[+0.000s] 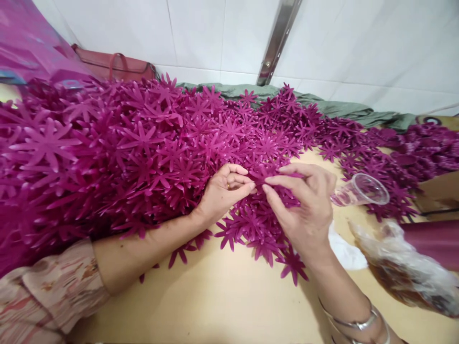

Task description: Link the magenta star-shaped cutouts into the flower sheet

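Observation:
My left hand (231, 186) has its thumb and index finger pressed together, with a ring on one finger. Facing it, close to its fingertips, my right hand (304, 200) pinches with thumb and index finger; its other fingers are bent. Whatever the two pinches hold is too small to make out against the magenta behind them. Around and under both hands lie loose magenta star-shaped artificial flower petals (263, 243). A much larger heap of the same flower petals (143, 138) rises beside and beyond my left arm.
On the right are a clear plastic cup (369, 189) lying tilted, white tissue (346, 248) and a clear plastic bag (405, 267) with brown contents. A red handbag (111, 64) and green cloth (233, 91) lie along the wall. The tan tabletop (201, 301) shows in front.

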Motion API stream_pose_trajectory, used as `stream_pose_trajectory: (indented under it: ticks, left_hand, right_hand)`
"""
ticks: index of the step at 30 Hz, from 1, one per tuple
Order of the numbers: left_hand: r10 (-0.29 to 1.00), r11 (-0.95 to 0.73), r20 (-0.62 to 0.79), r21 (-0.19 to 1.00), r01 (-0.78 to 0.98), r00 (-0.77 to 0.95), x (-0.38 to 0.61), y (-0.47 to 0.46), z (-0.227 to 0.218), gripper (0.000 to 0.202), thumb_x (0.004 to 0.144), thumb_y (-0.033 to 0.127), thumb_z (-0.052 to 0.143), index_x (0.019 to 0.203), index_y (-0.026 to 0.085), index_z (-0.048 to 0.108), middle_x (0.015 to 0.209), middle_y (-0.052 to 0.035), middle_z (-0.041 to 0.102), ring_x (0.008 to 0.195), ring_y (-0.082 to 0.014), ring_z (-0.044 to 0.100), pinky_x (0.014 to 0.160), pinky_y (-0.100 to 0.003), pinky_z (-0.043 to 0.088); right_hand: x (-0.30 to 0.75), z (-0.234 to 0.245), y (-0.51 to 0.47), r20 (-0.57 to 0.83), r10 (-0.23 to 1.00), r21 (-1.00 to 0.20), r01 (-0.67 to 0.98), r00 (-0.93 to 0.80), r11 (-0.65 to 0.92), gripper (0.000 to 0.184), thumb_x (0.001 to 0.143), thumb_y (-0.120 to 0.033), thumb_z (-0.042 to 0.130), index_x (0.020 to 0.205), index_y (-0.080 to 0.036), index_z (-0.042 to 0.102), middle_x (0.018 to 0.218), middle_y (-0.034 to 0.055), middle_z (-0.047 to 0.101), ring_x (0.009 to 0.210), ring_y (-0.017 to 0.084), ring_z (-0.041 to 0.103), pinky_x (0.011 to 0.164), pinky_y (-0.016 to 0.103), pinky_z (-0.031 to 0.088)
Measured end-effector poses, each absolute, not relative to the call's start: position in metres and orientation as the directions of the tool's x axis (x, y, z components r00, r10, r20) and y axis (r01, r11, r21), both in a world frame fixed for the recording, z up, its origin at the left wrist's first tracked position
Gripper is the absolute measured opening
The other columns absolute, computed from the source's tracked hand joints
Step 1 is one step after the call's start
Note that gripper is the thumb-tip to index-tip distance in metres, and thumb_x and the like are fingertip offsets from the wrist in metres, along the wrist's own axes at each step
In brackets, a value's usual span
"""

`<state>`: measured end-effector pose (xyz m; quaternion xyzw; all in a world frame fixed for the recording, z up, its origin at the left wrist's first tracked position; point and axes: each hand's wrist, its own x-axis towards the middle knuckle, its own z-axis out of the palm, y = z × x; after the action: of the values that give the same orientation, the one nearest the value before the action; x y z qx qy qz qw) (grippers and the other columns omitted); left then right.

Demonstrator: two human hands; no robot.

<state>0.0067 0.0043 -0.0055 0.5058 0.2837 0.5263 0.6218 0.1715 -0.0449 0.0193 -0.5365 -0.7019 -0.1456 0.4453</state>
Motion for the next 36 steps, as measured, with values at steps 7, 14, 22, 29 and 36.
stream_pose_trajectory:
  ticks: [7, 14, 22, 29, 36]
  left_hand:
    - [0.931, -0.049, 0.197, 0.902, -0.428, 0.307, 0.0066, 0.0033, -0.004, 0.038, 0.077, 0.018, 0.079, 0.102, 0.013, 0.052, 0.083, -0.0015, 0.072, 0.074, -0.0082, 0.068, 0.075, -0.017, 0.053]
    - [0.902, -0.085, 0.263, 0.885, -0.458, 0.343, 0.0041, 0.0016, -0.0022, 0.029, 0.083, 0.02, 0.078, 0.099, 0.013, 0.055, 0.084, -0.0052, 0.074, 0.079, -0.0121, 0.071, 0.083, -0.021, 0.056]
    - [0.887, -0.127, 0.3, 0.89, -0.438, 0.351, 0.0042, 0.0014, -0.0023, 0.026, 0.083, 0.021, 0.077, 0.099, 0.013, 0.057, 0.086, -0.0044, 0.074, 0.08, -0.0098, 0.07, 0.081, -0.018, 0.053]
    - [0.904, -0.135, 0.278, 0.906, -0.4, 0.325, 0.0065, 0.0011, -0.0055, 0.029, 0.079, 0.018, 0.08, 0.1, 0.013, 0.06, 0.09, -0.0049, 0.074, 0.083, -0.01, 0.071, 0.08, -0.017, 0.054]
    - [0.907, -0.126, 0.271, 0.905, -0.406, 0.323, 0.0068, 0.0, -0.005, 0.028, 0.079, 0.016, 0.08, 0.099, 0.011, 0.061, 0.088, -0.0047, 0.074, 0.082, -0.0083, 0.07, 0.08, -0.013, 0.054]
  right_hand:
    - [0.1746, 0.0171, -0.0382, 0.729, 0.666, -0.215, 0.87, -0.16, 0.444, 0.018, 0.087, -0.038, 0.063, 0.098, -0.028, 0.075, 0.114, -0.007, 0.056, 0.114, -0.004, 0.041, 0.108, 0.018, 0.029]
    - [0.1746, 0.0175, -0.0371, 0.731, 0.664, -0.228, 0.859, -0.159, 0.457, 0.022, 0.088, -0.038, 0.061, 0.096, -0.023, 0.076, 0.111, -0.0036, 0.059, 0.114, -0.003, 0.041, 0.107, 0.019, 0.03]
    - [0.1728, 0.0182, -0.0394, 0.68, 0.729, -0.353, 0.836, -0.078, 0.42, 0.023, 0.089, -0.04, 0.061, 0.094, -0.023, 0.075, 0.114, -0.0054, 0.058, 0.117, -0.003, 0.041, 0.11, 0.021, 0.029]
    - [0.1729, 0.0167, -0.0387, 0.709, 0.697, -0.309, 0.838, -0.112, 0.45, 0.021, 0.088, -0.038, 0.061, 0.091, -0.021, 0.074, 0.114, -0.0068, 0.057, 0.122, 0.0, 0.036, 0.112, 0.022, 0.029]
    - [0.1728, 0.0164, -0.0375, 0.72, 0.683, -0.269, 0.857, -0.124, 0.44, 0.02, 0.088, -0.035, 0.062, 0.091, -0.02, 0.074, 0.113, -0.0087, 0.058, 0.12, -0.001, 0.036, 0.111, 0.019, 0.028]
